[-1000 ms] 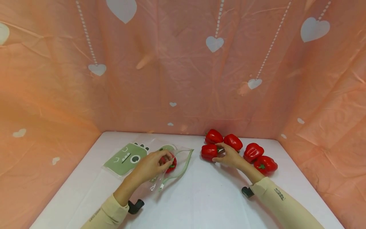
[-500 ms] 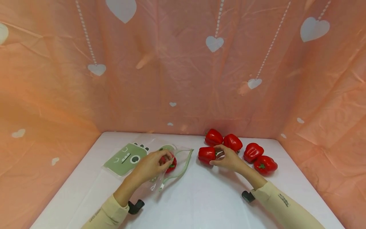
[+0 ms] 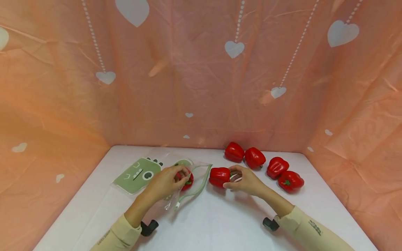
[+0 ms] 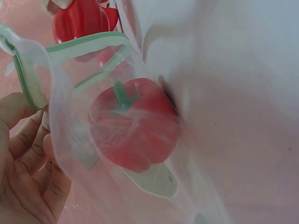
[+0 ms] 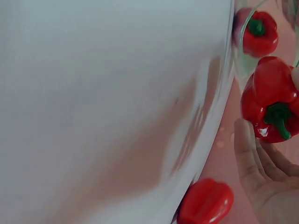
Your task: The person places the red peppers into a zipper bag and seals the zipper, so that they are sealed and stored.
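Note:
My left hand (image 3: 168, 181) pinches the green-edged rim of a clear zip bag (image 4: 88, 41), whose mouth stands open toward the right. Inside the bag lies one red bell pepper (image 4: 135, 128), its green stem toward the opening. My right hand (image 3: 246, 181) holds another red bell pepper (image 3: 219, 177) between thumb and fingers, just right of the bag's mouth. In the right wrist view the held pepper's stem (image 5: 280, 122) points back toward the palm. Part of the bagged pepper is hidden behind my left hand in the head view.
At the back right lie two red bell peppers, one (image 3: 234, 152) beside another (image 3: 255, 158). Farther right are two more, a pepper (image 3: 277, 167) and a stem-up one (image 3: 291, 182). A flat bag with a green monster print (image 3: 136, 176) lies left on the white table (image 3: 213, 223).
My right hand has moved left with the red bell pepper, away from the other peppers and up to the bag's mouth. The left hand has stayed at the bag.

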Action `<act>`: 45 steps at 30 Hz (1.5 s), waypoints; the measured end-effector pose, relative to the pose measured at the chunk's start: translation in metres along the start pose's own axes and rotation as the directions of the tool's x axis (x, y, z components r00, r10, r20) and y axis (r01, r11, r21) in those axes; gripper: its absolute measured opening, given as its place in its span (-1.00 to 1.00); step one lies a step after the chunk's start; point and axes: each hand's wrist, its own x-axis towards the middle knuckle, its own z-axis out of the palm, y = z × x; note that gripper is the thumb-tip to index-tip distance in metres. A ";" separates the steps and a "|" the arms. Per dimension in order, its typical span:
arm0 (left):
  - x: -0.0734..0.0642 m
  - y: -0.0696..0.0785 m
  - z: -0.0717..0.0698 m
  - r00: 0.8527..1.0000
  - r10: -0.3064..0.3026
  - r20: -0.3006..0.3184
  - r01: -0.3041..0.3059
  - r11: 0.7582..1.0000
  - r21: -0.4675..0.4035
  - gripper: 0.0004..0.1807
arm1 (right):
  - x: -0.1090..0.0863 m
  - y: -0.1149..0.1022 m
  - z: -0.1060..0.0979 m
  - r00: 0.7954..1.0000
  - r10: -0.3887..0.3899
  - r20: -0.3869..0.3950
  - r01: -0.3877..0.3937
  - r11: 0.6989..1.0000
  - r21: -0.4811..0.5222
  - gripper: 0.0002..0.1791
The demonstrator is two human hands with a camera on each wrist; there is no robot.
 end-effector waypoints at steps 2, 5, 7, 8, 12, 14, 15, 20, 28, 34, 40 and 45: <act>0.001 0.000 0.000 1.000 0.007 0.000 -0.007 1.000 0.002 -0.95 | -0.001 -0.003 0.003 1.000 0.011 0.006 -0.011 1.000 0.026 -0.23; 0.002 0.000 -0.002 1.000 0.003 -0.004 -0.003 1.000 0.007 -0.94 | 0.000 -0.007 0.010 1.000 0.010 0.014 -0.010 0.999 0.045 -0.25; 0.001 0.001 -0.003 1.000 -0.011 -0.008 0.011 1.000 0.011 -0.93 | 0.001 -0.011 0.015 1.000 -0.001 0.019 0.000 0.999 0.048 -0.27; 0.001 0.001 -0.003 1.000 -0.014 -0.009 0.014 1.000 0.012 -0.93 | 0.001 -0.012 0.018 1.000 0.000 0.021 -0.001 0.999 0.054 -0.28; 0.000 0.002 -0.002 1.000 -0.016 -0.009 0.016 1.000 0.015 -0.92 | 0.002 -0.015 0.028 1.000 0.018 0.024 -0.019 0.997 0.076 -0.29; -0.001 0.002 -0.001 1.000 -0.014 -0.008 0.014 1.000 0.015 -0.92 | 0.003 -0.015 0.032 0.999 0.031 0.025 -0.033 0.996 0.080 -0.29; 0.000 0.002 -0.001 1.000 -0.017 -0.009 0.017 1.000 0.014 -0.92 | 0.003 -0.016 0.034 0.999 0.032 0.028 -0.034 0.996 0.079 -0.29; 0.000 0.003 -0.001 0.999 -0.030 -0.019 0.030 0.999 0.014 -0.92 | 0.004 -0.020 0.042 0.999 0.020 0.035 -0.023 0.996 0.081 -0.30; 0.000 0.005 0.000 0.999 -0.045 0.000 0.045 0.999 0.018 -0.92 | 0.007 -0.024 0.053 0.999 0.025 0.024 -0.027 0.996 0.081 -0.29; 0.000 0.006 0.000 0.999 -0.035 -0.006 0.035 0.999 0.014 -0.91 | 0.008 -0.026 0.060 1.000 0.028 -0.010 -0.027 0.996 0.085 -0.34; 0.000 0.005 0.000 1.000 -0.017 -0.012 0.017 1.000 0.017 -0.91 | 0.010 -0.029 0.066 0.999 0.046 -0.026 -0.043 0.992 0.119 -0.36; 0.000 0.003 0.002 1.000 0.015 -0.019 -0.014 1.000 0.019 -0.93 | 0.011 -0.032 0.070 0.998 0.050 -0.034 -0.044 0.988 0.145 -0.40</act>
